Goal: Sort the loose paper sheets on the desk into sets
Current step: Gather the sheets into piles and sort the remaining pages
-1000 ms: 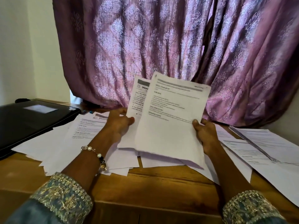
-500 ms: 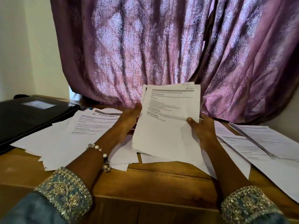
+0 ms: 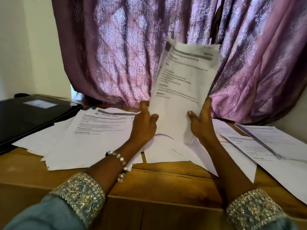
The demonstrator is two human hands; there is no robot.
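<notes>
A few sheets [image 3: 181,90] are held upright between both hands [image 3: 172,123], fingers lightly curled round the side edges, above the desk [image 3: 166,176]; their bottom edges should probably be tapped level first.

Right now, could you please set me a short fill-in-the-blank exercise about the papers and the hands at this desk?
1. Both hands hold the raised sheets upright in front of the ____ curtain.
2. The beaded bracelet sits on the ____ wrist.
3. The sheet headed "Dining Table" lies flat to the ____ of the left hand.
4. The right hand grips the sheets at their ____ edge.

Missing words: purple; left; left; right
</notes>
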